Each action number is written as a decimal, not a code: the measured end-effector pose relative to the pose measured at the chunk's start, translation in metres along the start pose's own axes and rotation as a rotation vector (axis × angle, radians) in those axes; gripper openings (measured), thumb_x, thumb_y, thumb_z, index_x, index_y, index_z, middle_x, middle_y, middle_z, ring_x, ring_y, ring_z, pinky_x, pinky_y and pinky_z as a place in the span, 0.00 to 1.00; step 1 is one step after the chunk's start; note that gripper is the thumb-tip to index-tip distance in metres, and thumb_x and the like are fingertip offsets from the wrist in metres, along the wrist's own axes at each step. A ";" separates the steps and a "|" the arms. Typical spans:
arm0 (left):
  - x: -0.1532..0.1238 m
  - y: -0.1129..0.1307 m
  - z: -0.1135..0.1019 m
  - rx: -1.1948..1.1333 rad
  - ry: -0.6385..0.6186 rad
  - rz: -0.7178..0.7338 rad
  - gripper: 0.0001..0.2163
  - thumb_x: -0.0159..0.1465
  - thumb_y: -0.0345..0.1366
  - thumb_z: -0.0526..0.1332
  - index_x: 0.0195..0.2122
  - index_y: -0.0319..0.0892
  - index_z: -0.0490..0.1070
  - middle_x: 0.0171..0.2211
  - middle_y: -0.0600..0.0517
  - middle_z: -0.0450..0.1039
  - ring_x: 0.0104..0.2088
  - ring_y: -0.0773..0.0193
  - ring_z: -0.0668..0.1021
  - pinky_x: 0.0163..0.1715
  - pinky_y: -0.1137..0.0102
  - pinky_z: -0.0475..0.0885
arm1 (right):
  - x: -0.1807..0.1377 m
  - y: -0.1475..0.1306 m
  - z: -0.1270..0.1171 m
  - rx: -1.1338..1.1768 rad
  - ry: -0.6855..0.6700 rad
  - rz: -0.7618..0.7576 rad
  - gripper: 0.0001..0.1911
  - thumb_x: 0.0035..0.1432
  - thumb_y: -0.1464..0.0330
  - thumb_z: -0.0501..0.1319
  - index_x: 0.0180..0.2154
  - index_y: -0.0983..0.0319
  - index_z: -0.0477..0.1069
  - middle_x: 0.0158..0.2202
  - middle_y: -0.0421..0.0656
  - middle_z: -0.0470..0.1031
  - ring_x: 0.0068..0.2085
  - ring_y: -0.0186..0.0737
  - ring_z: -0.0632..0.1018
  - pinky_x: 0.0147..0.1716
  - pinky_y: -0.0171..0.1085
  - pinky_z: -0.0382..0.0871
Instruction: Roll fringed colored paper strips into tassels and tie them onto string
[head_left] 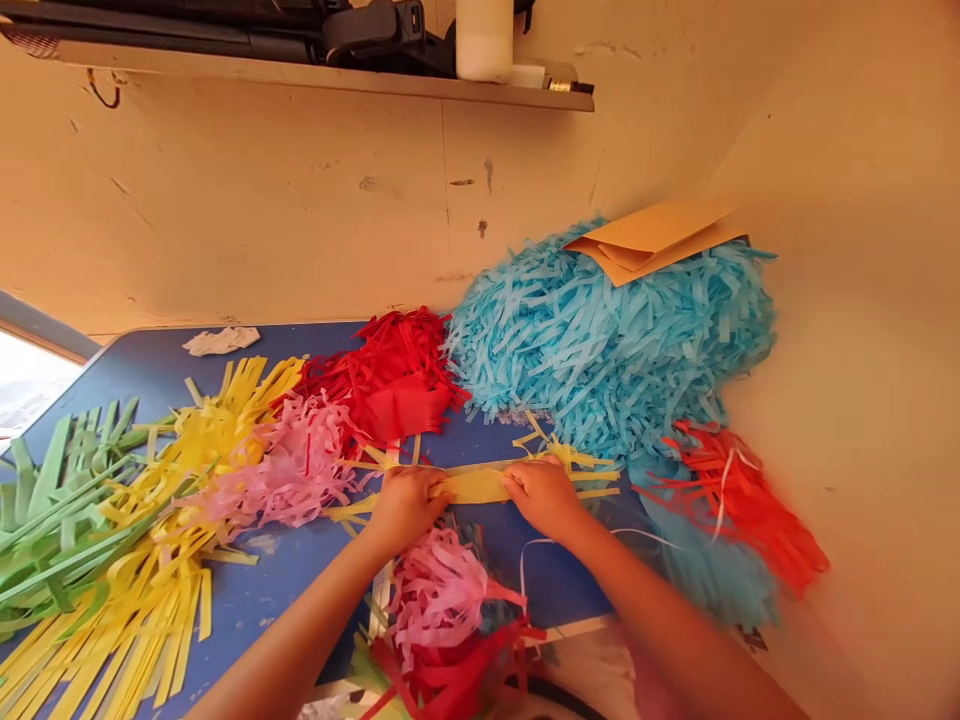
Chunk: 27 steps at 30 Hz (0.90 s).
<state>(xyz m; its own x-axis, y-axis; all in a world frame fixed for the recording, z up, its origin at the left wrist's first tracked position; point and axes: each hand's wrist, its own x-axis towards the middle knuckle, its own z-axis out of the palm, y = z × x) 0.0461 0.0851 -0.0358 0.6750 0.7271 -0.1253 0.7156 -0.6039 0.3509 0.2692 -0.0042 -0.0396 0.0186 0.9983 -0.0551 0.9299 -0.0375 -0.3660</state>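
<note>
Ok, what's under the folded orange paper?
The folded orange paper rests on the blue fringe pile, which shows around its lower edges. Anything directly beneath the paper is covered and can't be seen.

Looks like thin, smooth, matt paper in the yellow strip [478, 485], and like crinkled tissue, rough in the mass, in the blue fringe pile [600, 340] and pink fringe [435, 590]. Seems flatter and stiffer, matt too, in the folded orange paper [664, 235]. Shows a smooth, faintly scuffed finish on the blue table [262, 580], and a matt, scarred one on the wall [300, 210]
</note>
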 end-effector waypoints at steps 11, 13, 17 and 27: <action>0.014 0.007 0.007 0.121 0.029 -0.126 0.16 0.66 0.44 0.54 0.28 0.43 0.76 0.30 0.45 0.80 0.36 0.54 0.79 0.45 0.58 0.64 | 0.019 0.001 0.014 -0.070 0.032 0.083 0.13 0.64 0.64 0.58 0.28 0.60 0.73 0.31 0.40 0.77 0.32 0.37 0.74 0.38 0.36 0.55; 0.015 0.008 0.007 0.135 0.029 -0.131 0.15 0.65 0.44 0.55 0.29 0.43 0.77 0.30 0.44 0.80 0.35 0.53 0.79 0.46 0.57 0.63 | 0.020 0.003 0.016 -0.070 0.040 0.096 0.12 0.64 0.64 0.58 0.29 0.60 0.73 0.32 0.40 0.77 0.32 0.37 0.74 0.37 0.37 0.55; 0.017 0.009 0.007 0.165 0.035 -0.137 0.16 0.66 0.43 0.53 0.31 0.42 0.77 0.30 0.43 0.80 0.33 0.54 0.79 0.45 0.57 0.63 | 0.021 0.006 0.020 -0.065 0.059 0.118 0.11 0.64 0.63 0.58 0.30 0.60 0.73 0.32 0.40 0.78 0.31 0.38 0.75 0.37 0.37 0.55; 0.022 0.009 0.006 0.234 0.045 -0.121 0.15 0.65 0.44 0.55 0.28 0.42 0.75 0.26 0.46 0.79 0.29 0.56 0.78 0.40 0.60 0.64 | 0.021 0.007 0.024 -0.068 0.081 0.116 0.10 0.61 0.65 0.59 0.29 0.60 0.72 0.31 0.40 0.78 0.30 0.37 0.74 0.37 0.37 0.55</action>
<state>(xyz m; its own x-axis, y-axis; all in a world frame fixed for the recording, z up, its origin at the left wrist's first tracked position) 0.0689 0.0937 -0.0412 0.5772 0.8091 -0.1104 0.8161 -0.5670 0.1115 0.2674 0.0150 -0.0658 0.1540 0.9879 -0.0176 0.9424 -0.1522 -0.2978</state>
